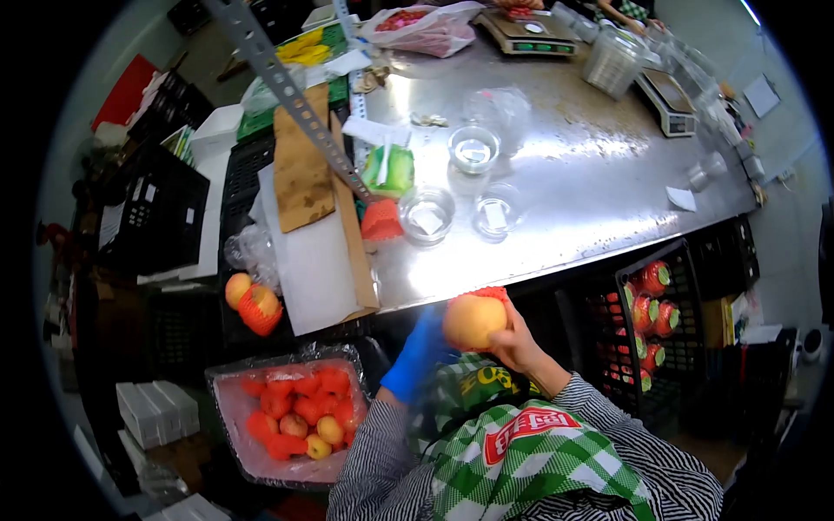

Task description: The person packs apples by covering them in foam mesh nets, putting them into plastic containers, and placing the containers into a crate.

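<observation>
Fruit [474,323], yellow and rounded, is located at the centre of the frame, just in front of the near edge of the bench [573,187]. We observe a red foam net [492,293] around its upper and right side; the lower face is exposed. Our right hand [519,344] (bare) grasps the fruit from the right, thumb laid across its front. Our left hand [426,349] (gloved in blue) is against its left side; owing to blur, we cannot tell whether it grips.

At lower left, we have a plastic-lined crate [228,417] containing red-netted fruits [306,395], a few with their skin showing. At right, a black crate [692,295] holds netted fruits with green labels [647,313].

On the bench, above centre, we note three clear round containers [426,215] (white slips are visible in them). Left of these are a stack of red nets [380,220] and a green packet [389,170]. Two scales [528,33] occupy the upper right.
</observation>
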`<state>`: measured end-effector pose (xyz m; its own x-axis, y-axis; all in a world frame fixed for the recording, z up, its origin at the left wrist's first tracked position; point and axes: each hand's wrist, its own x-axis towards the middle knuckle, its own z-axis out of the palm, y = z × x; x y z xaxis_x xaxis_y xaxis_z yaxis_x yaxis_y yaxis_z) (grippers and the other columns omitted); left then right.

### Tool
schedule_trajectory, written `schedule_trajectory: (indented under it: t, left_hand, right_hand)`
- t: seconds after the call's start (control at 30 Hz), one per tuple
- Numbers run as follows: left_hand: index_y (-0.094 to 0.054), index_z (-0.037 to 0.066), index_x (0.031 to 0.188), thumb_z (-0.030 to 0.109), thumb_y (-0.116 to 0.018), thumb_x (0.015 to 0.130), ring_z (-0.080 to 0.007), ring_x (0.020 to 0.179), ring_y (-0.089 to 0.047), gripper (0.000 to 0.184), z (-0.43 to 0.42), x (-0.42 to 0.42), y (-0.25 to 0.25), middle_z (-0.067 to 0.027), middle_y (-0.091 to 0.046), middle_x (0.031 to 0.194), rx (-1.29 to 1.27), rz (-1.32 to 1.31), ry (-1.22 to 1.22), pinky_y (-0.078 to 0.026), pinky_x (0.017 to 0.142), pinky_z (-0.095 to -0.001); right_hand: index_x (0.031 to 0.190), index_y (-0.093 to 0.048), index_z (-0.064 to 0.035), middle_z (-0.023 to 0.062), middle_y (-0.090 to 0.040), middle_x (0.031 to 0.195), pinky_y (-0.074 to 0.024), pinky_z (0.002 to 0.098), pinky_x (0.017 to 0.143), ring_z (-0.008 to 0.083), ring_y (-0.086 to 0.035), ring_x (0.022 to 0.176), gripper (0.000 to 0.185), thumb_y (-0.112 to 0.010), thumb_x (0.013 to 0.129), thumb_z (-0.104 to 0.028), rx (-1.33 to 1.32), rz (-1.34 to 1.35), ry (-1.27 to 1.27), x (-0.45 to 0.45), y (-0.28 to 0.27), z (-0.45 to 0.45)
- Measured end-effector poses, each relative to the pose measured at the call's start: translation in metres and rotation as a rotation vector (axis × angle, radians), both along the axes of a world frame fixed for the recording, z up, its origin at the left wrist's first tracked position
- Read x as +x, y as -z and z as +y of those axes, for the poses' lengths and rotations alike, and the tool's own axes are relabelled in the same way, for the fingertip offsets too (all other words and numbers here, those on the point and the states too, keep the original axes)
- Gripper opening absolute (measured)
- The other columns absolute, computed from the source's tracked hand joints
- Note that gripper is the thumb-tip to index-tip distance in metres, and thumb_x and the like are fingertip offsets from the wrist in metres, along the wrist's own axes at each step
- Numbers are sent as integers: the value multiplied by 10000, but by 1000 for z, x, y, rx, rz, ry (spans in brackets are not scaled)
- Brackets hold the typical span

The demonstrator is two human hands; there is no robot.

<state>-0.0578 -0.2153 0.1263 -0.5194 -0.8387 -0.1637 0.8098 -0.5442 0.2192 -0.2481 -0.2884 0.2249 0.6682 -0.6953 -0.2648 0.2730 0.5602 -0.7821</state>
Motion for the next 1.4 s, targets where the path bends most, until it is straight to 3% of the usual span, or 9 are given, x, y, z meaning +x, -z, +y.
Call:
schedule_trajectory:
  t: [0.1, 0.37, 0.5, 0.6, 0.83, 0.93, 1.07, 1.2, 1.4]
  left_hand:
    - [-390, 3, 1395, 492, -526, 929, -295, 1195, -536, 689, 5, -39, -43, -153, -468, 1386, -427, -1208, -145, -451, 1015, -416]
    - [-552, -2, 1205, 117, -620, 848, -256, 1054, -606, 382, -38, -26, -37, -121, -635, 1124, 263, -352, -286, -474, 961, -391]
    - [-581, 34, 1142, -69, -586, 755, -171, 660, -556, 401, -68, -32, -69, -29, -572, 778, -7, -1714, -531, -488, 642, -298]
    - [-621, 74, 1143, -55, -582, 752, -171, 628, -506, 413, -85, -53, -84, -53, -524, 811, -391, -2108, -708, -441, 584, -322]
    - [-444, 16, 1345, 175, -770, 787, -260, 1170, -529, 665, -92, -63, -85, -147, -513, 1291, -608, -1837, -490, -432, 993, -331]
    - [-436, 14, 1345, 238, -757, 813, -246, 1192, -519, 660, -105, -77, -62, -146, -515, 1295, -166, -1378, -511, -430, 1008, -354]
    - [-439, 26, 1337, 358, -521, 985, -189, 1103, -537, 490, -130, -99, -58, -117, -550, 1201, 177, -1264, -442, -448, 946, -322]
    - [-493, 37, 1263, 385, -469, 1006, -157, 1017, -546, 433, -151, -108, -51, -83, -565, 1138, 109, -1230, -507, -457, 889, -296]
    - [-488, 80, 1307, 590, -391, 960, -243, 1024, -582, 625, -198, -92, 27, -123, -575, 1193, 479, -1059, -475, -516, 838, -393]
  right_hand:
    - [1407, -316, -41, 182, -419, 1391, -361, 493, 1093, 335, -437, 1293, 850, -761, 722, -273, 348, -326, 49, -10, 10, -5]
    - [1403, -318, -44, 174, -422, 1375, -363, 533, 1086, 342, -442, 1276, 817, -755, 747, -258, 685, -503, 35, -25, 31, -31]
    - [1335, -368, -59, 160, -456, 1301, -452, 501, 1014, 314, -519, 1185, 673, -729, 782, -186, 432, -84, 38, -20, 28, -43]
    - [1267, -406, -88, 127, -520, 1148, -571, 352, 750, 220, -585, 1016, 573, -725, 795, -147, 62, 259, 57, -11, 43, -51]
    - [1330, -371, -87, 97, -570, 1068, -422, 222, 433, 153, -614, 719, 536, -526, 937, -416, 276, 258, -153, -35, 26, -101]
    - [1375, -339, -93, 126, -572, 1107, -416, 221, 420, 172, -640, 770, 559, -539, 939, -381, 285, 158, -277, -42, 17, -113]
    - [1389, -338, -16, 179, -568, 1157, -489, 239, 648, 158, -627, 907, 695, -670, 864, -328, -492, 583, -277, -50, 36, -128]
    - [1295, -443, 34, 118, -591, 1122, -477, 279, 844, 155, -585, 983, 608, -711, 813, -223, -42, 382, -149, -64, 35, -168]
    - [1172, -488, 60, 199, -577, 1069, -507, 370, 846, 304, -615, 926, 587, -703, 735, -268, -576, 641, 63, -47, 72, -238]
